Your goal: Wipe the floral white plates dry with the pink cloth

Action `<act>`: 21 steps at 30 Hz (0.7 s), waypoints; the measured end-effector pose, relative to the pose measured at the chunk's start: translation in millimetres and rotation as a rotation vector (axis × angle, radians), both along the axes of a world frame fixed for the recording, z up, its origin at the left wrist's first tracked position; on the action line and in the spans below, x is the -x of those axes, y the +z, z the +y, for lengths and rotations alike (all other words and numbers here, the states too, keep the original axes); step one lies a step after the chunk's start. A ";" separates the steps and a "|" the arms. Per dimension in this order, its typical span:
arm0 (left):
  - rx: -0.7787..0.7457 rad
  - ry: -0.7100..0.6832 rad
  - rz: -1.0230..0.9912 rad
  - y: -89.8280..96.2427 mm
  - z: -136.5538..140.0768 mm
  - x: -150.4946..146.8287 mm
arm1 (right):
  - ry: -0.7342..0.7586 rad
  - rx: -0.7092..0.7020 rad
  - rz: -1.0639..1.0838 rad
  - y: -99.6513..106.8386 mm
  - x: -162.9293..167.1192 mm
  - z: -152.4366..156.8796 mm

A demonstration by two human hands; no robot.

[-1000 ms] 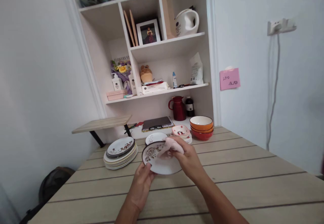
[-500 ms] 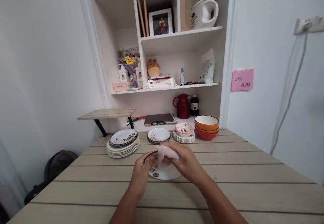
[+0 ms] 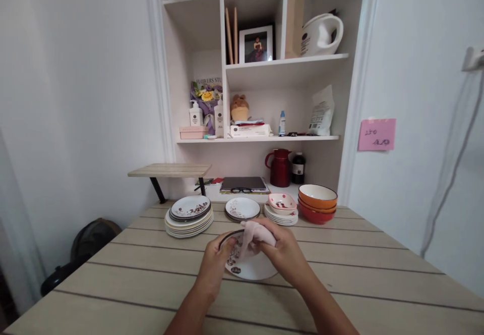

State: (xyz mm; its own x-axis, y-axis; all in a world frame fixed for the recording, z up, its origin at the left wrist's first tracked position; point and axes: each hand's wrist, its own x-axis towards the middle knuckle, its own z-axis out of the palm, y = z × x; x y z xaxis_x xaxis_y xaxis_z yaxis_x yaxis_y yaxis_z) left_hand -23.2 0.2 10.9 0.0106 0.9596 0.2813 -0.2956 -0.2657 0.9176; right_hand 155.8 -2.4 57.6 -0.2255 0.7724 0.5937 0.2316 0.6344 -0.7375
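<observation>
A white plate (image 3: 254, 268) with a dark rim and brown flower print is tilted above the near part of the table. My left hand (image 3: 215, 260) grips its left edge, thumb on the face and fingers behind. In my right hand (image 3: 280, 246) is a bunched pale pink cloth (image 3: 252, 236), pressed against the plate's upper right rim. Cloth and fingers hide that part of the rim. Just beyond my hands lies a small stack of matching flowered plates (image 3: 242, 208).
A taller plate stack (image 3: 189, 219) stands at left by a small wooden riser (image 3: 170, 170). To the right are small white plates under a pink square bowl (image 3: 282, 203), then stacked orange and red bowls (image 3: 316, 205). A red jug (image 3: 280, 168) and closed laptop (image 3: 242, 183) sit behind.
The whole view has shifted, so the scene sits lower and further right. Both hands keep their hold on the plate and the cloth, which remains at the upper rim.
</observation>
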 end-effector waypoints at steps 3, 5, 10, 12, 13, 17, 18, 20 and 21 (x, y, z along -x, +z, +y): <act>-0.002 -0.005 -0.021 -0.4 0.3 0.7 | 0.004 0.030 0.031 0.3 0.1 0.4; -0.012 -0.016 -0.038 -0.4 0.8 1.7 | -0.005 0.039 0.050 0.5 0.2 0.4; -0.012 -0.045 -0.080 0.0 1.0 2.5 | -0.030 0.055 0.098 -0.9 1.1 1.9; -0.006 -0.046 -0.111 -0.3 1.2 1.9 | -0.033 0.068 0.124 -2.0 2.1 3.2; 0.002 -0.042 -0.133 -0.6 1.5 1.6 | -0.031 0.079 0.141 -2.4 2.8 3.8; 0.057 -0.012 -0.261 -0.7 3.5 1.5 | -0.041 0.141 0.264 -2.3 6.8 4.0; 0.069 -0.009 -0.290 -0.1 3.8 1.7 | -0.045 0.156 0.301 -1.8 8.1 3.5; 0.088 -0.012 -0.327 1.5 4.0 2.3 | -0.052 0.181 0.355 -0.8 10.8 2.2; 0.098 -0.013 -0.337 2.6 3.8 2.5 | -0.054 0.191 0.370 -0.7 12.2 1.8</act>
State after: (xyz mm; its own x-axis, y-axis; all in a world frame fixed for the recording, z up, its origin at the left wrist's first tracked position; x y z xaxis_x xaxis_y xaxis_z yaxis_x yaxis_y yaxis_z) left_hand -25.7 4.0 13.5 -0.0547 0.9825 0.1778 -0.5894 -0.1755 0.7886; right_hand 143.6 -0.6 56.9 0.0202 0.8813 0.4722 -0.0420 0.4726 -0.8803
